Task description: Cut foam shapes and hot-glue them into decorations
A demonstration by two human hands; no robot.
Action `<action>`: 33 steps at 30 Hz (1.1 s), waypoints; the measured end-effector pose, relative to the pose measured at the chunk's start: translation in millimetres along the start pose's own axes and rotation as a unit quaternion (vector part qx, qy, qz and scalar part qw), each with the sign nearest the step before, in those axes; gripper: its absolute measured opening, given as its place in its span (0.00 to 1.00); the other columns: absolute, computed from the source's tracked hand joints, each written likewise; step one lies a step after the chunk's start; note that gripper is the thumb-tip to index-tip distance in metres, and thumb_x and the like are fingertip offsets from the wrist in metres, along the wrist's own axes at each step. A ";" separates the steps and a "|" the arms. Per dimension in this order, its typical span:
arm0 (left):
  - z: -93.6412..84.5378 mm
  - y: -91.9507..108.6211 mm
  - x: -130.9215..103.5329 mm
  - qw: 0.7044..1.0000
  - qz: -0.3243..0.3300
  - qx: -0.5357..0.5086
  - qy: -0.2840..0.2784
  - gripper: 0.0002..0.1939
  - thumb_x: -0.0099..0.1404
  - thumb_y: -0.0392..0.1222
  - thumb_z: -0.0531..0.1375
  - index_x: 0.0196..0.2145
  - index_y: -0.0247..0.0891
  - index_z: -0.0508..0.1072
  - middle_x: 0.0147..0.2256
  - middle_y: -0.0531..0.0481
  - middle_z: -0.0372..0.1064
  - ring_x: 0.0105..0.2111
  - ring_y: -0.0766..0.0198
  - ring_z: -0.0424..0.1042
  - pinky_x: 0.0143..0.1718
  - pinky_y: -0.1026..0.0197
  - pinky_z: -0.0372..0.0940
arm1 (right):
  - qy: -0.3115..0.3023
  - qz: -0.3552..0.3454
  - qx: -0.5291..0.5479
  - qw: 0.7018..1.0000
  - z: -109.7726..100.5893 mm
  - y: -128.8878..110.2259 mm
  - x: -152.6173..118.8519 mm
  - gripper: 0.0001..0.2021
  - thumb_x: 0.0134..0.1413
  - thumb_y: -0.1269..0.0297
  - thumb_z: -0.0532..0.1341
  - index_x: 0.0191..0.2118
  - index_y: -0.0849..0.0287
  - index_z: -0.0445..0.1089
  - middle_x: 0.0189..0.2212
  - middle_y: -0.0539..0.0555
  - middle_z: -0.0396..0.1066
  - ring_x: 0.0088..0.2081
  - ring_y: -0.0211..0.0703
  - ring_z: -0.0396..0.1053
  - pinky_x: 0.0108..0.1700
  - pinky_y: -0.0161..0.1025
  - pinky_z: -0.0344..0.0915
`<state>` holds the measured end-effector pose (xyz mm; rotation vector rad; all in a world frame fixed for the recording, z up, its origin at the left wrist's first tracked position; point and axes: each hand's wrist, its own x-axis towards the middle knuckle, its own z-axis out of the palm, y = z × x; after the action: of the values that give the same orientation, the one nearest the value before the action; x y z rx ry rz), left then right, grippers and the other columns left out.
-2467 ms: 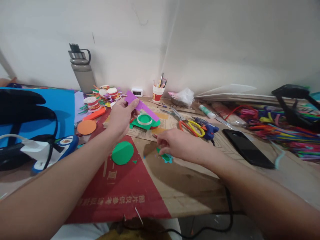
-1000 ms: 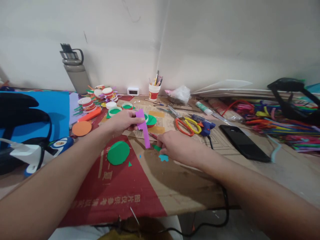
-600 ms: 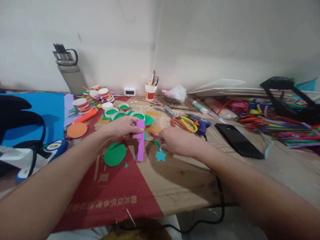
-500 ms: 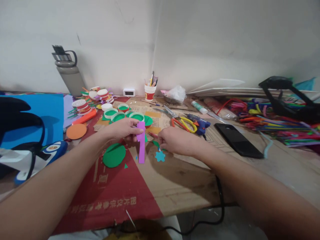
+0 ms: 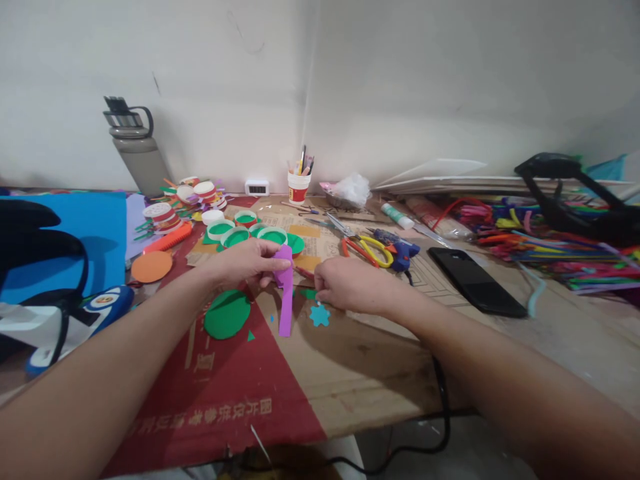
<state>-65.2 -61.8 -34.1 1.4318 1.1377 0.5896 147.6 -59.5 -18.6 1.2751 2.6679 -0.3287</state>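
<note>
My left hand [image 5: 250, 262] pinches a purple strip [image 5: 285, 303] near its upper end, and the strip hangs down over the cardboard. My right hand [image 5: 345, 283] is closed just to the right of it, fingers curled; a thin reddish tip seems to stick out of them, but I cannot make out what it is. Beneath the right fingers lies a small green scrap [image 5: 307, 293], with a light-blue flower cutout [image 5: 319, 316] just in front. A green disc [image 5: 227, 315] lies below my left wrist. Behind the left hand stand several short white-rimmed cups [image 5: 235, 237] with green inside.
Scissors [image 5: 383, 253] and a blue glue gun [image 5: 404, 253] lie right of centre, a black phone [image 5: 477, 281] farther right. Coloured pipe cleaners [image 5: 530, 247] are piled at the right. A pen cup [image 5: 299, 189] and grey bottle [image 5: 137, 147] stand at the back.
The purple strip's lower end has swung slightly right and down, and the strip now looks twisted. Both hands stay in nearly the same place. The view has shifted a little.
</note>
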 end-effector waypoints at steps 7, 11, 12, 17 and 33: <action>-14.9 1.8 -0.8 0.998 0.044 -0.044 0.016 0.12 0.57 0.48 0.67 0.27 0.37 0.73 0.21 0.51 0.65 0.15 0.75 0.54 0.16 0.68 0.47 | 0.077 -0.010 0.080 0.994 4.1 8.4 5.1 0.06 0.53 0.70 0.57 0.29 0.59 0.72 0.25 0.53 0.73 0.25 0.38 0.64 0.27 0.36 0.52; -20.3 2.4 -1.2 0.999 0.022 -0.014 0.020 0.13 0.55 0.47 0.68 0.26 0.37 0.70 0.20 0.54 0.61 0.15 0.74 0.53 0.17 0.69 0.46 | 0.139 -0.024 0.215 0.966 16.0 6.8 15.2 0.07 0.54 0.70 0.59 0.38 0.59 0.72 0.32 0.52 0.76 0.30 0.38 0.68 0.31 0.34 0.57; -21.3 2.0 -1.3 1.000 0.011 0.013 0.020 0.13 0.55 0.47 0.68 0.26 0.37 0.70 0.19 0.55 0.61 0.16 0.74 0.53 0.17 0.69 0.46 | 0.142 -0.034 0.232 0.962 19.2 4.7 17.0 0.06 0.55 0.69 0.59 0.38 0.59 0.72 0.32 0.52 0.76 0.30 0.38 0.68 0.31 0.34 0.57; -24.9 -0.5 -2.0 0.992 -0.047 0.115 0.005 0.12 0.54 0.47 0.67 0.25 0.38 0.70 0.16 0.55 0.63 0.15 0.72 0.56 0.18 0.68 0.50 | 0.168 -0.054 0.204 0.963 33.0 -9.9 19.8 0.07 0.58 0.71 0.57 0.32 0.59 0.72 0.27 0.51 0.72 0.28 0.37 0.65 0.31 0.35 0.54; -9.4 0.2 -3.8 0.960 -0.111 0.247 0.076 0.14 0.52 0.53 0.66 0.23 0.39 0.73 0.14 0.50 0.67 0.14 0.64 0.64 0.17 0.64 0.49 | 0.161 -0.048 0.023 0.985 36.8 -14.4 18.1 0.08 0.58 0.68 0.58 0.31 0.61 0.72 0.30 0.59 0.72 0.30 0.44 0.65 0.31 0.39 0.53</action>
<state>-74.8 -60.9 -30.9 1.6642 1.6242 0.2641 127.1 -64.6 -56.6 1.3156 3.0148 -0.2110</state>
